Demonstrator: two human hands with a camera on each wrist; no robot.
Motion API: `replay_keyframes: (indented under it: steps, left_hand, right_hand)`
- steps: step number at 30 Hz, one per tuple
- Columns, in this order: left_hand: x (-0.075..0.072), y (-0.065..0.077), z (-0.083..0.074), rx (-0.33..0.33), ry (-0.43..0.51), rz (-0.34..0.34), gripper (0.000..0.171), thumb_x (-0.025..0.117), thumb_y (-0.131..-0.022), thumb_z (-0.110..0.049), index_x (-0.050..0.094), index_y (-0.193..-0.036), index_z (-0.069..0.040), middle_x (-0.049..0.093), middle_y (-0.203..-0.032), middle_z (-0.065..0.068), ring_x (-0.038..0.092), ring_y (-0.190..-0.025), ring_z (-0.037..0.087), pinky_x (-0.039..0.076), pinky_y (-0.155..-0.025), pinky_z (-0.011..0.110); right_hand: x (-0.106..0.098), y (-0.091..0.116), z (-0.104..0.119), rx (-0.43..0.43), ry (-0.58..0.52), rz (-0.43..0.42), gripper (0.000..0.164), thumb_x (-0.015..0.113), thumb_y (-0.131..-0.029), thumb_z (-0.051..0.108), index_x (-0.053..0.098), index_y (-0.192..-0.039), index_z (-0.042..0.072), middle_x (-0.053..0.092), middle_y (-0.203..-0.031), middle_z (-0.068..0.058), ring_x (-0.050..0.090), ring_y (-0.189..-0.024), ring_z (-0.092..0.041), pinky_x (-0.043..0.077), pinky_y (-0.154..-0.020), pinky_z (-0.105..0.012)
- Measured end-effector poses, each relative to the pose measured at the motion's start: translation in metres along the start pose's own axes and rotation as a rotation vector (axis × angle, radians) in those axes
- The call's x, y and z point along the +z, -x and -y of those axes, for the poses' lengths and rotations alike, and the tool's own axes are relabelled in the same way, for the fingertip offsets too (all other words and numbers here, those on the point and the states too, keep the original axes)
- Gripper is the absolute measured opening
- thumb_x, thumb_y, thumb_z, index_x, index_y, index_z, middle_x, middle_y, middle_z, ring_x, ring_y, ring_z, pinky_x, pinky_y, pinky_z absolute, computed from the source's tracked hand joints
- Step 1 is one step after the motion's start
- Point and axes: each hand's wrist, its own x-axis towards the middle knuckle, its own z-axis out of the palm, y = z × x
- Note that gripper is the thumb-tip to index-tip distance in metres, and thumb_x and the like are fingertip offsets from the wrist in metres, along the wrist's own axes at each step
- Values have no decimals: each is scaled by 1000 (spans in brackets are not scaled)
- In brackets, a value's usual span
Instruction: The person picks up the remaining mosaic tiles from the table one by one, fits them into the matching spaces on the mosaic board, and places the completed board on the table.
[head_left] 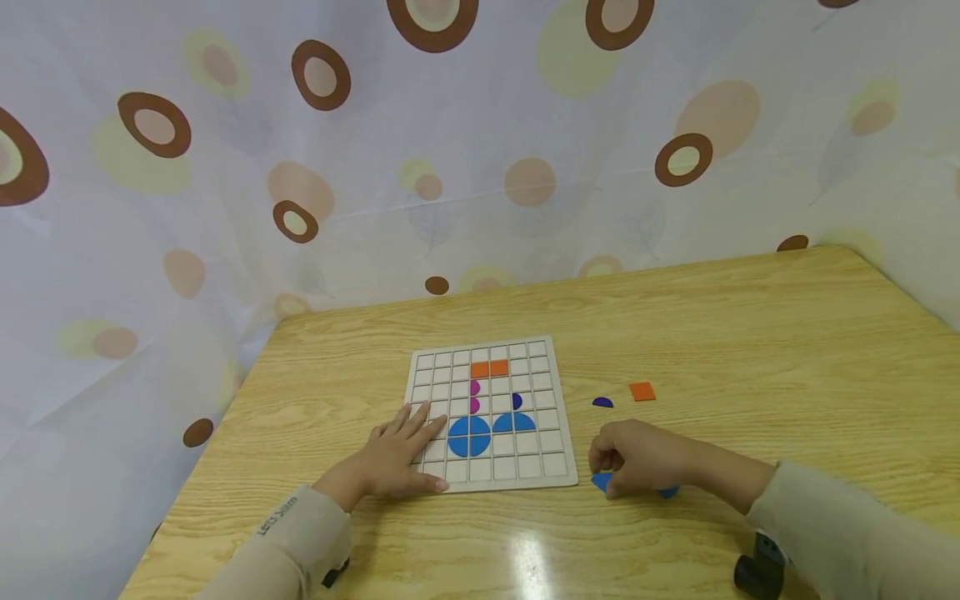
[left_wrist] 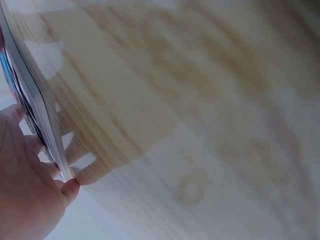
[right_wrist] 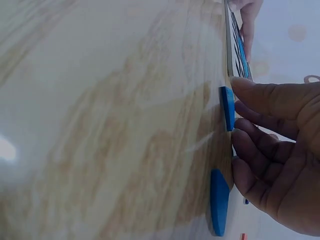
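Note:
My left hand (head_left: 397, 457) rests spread on the left side of a white grid board (head_left: 557, 417), its thumb at the front edge. In the left wrist view its fingertips touch the board's rim. On the board lie blue quarter-circle pieces (head_left: 459, 427), two orange squares (head_left: 498, 367), two magenta half-circles (head_left: 475, 405) and a dark blue half-circle (head_left: 517, 402). To the right of the board, my right hand (head_left: 637, 454) pinches a blue piece (right_wrist: 227, 109) at the tabletop with curled fingers. Another blue piece (right_wrist: 219, 202) lies beside it, partly hidden by the hand in the head view.
A loose dark blue half-circle (head_left: 602, 402) and a loose orange square (head_left: 642, 392) lie on the wooden table (head_left: 735, 333) beyond my right hand. A patterned curtain (head_left: 495, 125) hangs behind the table.

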Motion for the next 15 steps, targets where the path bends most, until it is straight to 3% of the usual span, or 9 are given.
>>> replay_keyframes:
  steps: [15]
  left_hand:
    - [1,-1,1,-7,-12,8,86,50,-70,-64,18,-139,-24,5,-144,4,-3,-129,29,10,-96,52]
  right_hand:
    - [5,-3,-3,-7,51,-13,21,71,-67,5,52,-73,11,46,-73,4,43,-67,-9,40,-60,-23]
